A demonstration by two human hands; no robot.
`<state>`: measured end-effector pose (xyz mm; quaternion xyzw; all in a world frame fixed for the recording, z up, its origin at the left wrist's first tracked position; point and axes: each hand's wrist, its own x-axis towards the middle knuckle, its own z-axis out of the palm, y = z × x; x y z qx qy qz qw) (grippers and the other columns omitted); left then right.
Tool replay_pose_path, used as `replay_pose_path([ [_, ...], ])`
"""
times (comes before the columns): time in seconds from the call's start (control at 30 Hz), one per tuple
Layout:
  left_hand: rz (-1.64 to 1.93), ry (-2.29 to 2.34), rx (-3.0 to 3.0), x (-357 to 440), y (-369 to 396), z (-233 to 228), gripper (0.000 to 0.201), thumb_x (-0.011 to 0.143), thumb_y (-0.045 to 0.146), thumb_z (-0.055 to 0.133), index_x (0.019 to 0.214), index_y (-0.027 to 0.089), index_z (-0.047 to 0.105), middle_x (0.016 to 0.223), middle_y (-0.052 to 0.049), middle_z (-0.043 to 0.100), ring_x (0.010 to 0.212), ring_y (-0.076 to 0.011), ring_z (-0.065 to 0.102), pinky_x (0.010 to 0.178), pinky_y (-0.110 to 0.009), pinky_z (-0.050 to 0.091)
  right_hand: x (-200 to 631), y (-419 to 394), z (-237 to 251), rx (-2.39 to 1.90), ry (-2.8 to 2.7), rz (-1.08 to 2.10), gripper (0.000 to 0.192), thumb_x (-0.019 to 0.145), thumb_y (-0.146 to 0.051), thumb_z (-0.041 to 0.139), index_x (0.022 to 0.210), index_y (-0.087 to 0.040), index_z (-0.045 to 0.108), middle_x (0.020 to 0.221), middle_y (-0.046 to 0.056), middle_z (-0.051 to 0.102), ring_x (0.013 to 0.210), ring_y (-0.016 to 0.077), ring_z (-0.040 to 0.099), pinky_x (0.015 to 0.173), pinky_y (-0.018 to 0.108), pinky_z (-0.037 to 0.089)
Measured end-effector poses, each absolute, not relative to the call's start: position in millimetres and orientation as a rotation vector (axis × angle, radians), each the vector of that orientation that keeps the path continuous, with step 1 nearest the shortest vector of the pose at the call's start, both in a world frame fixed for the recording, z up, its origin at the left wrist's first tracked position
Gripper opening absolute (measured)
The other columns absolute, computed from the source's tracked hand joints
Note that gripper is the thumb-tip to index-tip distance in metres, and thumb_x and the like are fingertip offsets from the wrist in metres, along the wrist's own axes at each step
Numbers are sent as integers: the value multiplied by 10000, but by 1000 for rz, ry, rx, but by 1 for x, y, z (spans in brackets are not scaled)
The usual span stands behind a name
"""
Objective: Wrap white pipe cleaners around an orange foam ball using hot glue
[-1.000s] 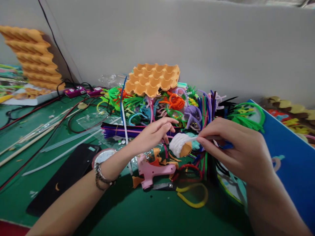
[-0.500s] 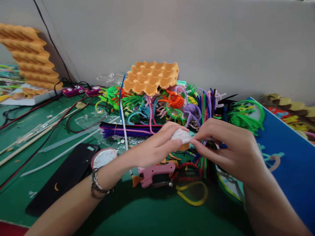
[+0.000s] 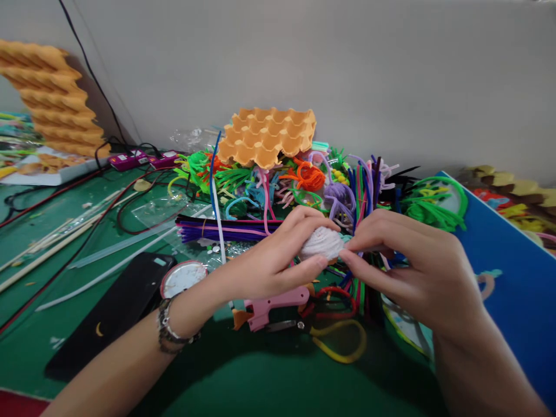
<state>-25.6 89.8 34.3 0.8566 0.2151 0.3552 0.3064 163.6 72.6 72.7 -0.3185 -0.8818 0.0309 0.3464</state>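
Note:
A white wound ball (image 3: 322,243), ridged like coiled pipe cleaner or yarn, sits between my hands above the table. My left hand (image 3: 282,249) curls round its left side, thumb below and fingers above. At its right end my right hand (image 3: 403,260) pinches thumb and forefinger together; what lies in the pinch is mostly hidden. A bit of pale teal shows behind the ball near those fingertips. Beneath the hands lie a pink glue gun (image 3: 278,304) and scissors with red and yellow handles (image 3: 343,347).
An orange egg-carton tray (image 3: 269,133) rests on a heap of coloured pipe cleaners. A purple bundle (image 3: 226,229) lies before it. To the left are a black phone-like slab (image 3: 108,318), a round lid (image 3: 185,279) and cables. A blue board (image 3: 512,301) is at right.
My left fingers and thumb have spread a little, so more of the white ball shows. My right hand has shifted slightly to the right. The table things have stayed put.

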Motion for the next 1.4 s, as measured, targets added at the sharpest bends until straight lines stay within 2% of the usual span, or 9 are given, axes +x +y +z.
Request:
replay_pose_path([
  [0.27, 1007, 535, 2193, -27, 94, 32, 269, 887, 303, 399, 1128, 199, 459, 1124, -108, 433, 1131, -218, 406, 988, -359, 365, 164, 71, 74, -821, -2238, 155, 83, 788, -147, 587, 731, -193, 549, 640, -27, 563, 570, 77, 504, 501, 208, 406],
  [0.4, 1017, 500, 2027, -28, 95, 30, 310, 899, 361, 350, 1110, 192, 501, 1143, -107, 435, 1199, -219, 366, 1044, -345, 305, 166, 71, 73, -835, -2155, 196, 89, 801, -126, 554, 797, -215, 553, 696, -20, 582, 592, 89, 536, 496, 212, 416],
  [0.47, 997, 476, 1894, -28, 95, 29, 346, 893, 409, 357, 1122, 201, 512, 1176, -98, 450, 1204, -224, 381, 1024, -328, 331, 167, 72, 73, -804, -2141, 198, 112, 805, -117, 545, 821, -226, 557, 719, -16, 593, 620, 100, 552, 520, 223, 428],
  [0.57, 950, 434, 1659, -27, 95, 26, 388, 869, 463, 401, 1152, 221, 511, 1229, -81, 464, 1104, -224, 490, 874, -296, 441, 167, 73, 73, -784, -2163, 191, 137, 812, -101, 531, 837, -232, 565, 731, -9, 600, 647, 108, 559, 548, 231, 438],
  [0.67, 946, 401, 1480, -25, 93, 24, 385, 837, 464, 469, 1125, 221, 544, 1194, -74, 503, 999, -210, 550, 752, -268, 470, 166, 75, 73, -758, -2180, 159, 148, 807, -79, 531, 841, -217, 571, 737, -4, 602, 663, 103, 562, 567, 226, 444],
  [1.07, 978, 231, 1106, -17, 91, 25, 355, 757, 393, 613, 1042, 183, 589, 893, -34, 601, 740, -135, 567, 635, -206, 458, 163, 79, 66, -680, -2156, 113, 158, 818, -87, 513, 889, -202, 594, 786, 23, 594, 705, 110, 573, 570, 230, 446],
  [1.13, 990, 210, 1067, -15, 92, 25, 325, 762, 358, 602, 1040, 190, 589, 925, -35, 619, 775, -141, 586, 679, -216, 468, 162, 80, 65, -706, -2155, 189, 124, 828, -177, 534, 939, -194, 587, 821, 34, 582, 710, 119, 555, 568, 240, 446],
  [1.27, 987, 215, 1049, -15, 92, 21, 469, 762, 301, 553, 1222, 258, 471, 1142, -22, 592, 976, -168, 589, 820, -249, 456, 157, 81, 60, -760, -2175, 256, 352, 770, -384, 624, 1051, -189, 541, 928, 55, 544, 779, 142, 521, 594, 250, 456],
  [1.4, 971, 345, 1240, -18, 90, 15, 653, 774, 313, 522, 1376, 311, 271, 1411, -3, 379, 1199, -227, 463, 977, -333, 379, 153, 81, 54, -814, -2150, 194, 328, 768, -340, 640, 1040, -211, 511, 968, 43, 566, 825, 137, 539, 641, 237, 470],
])
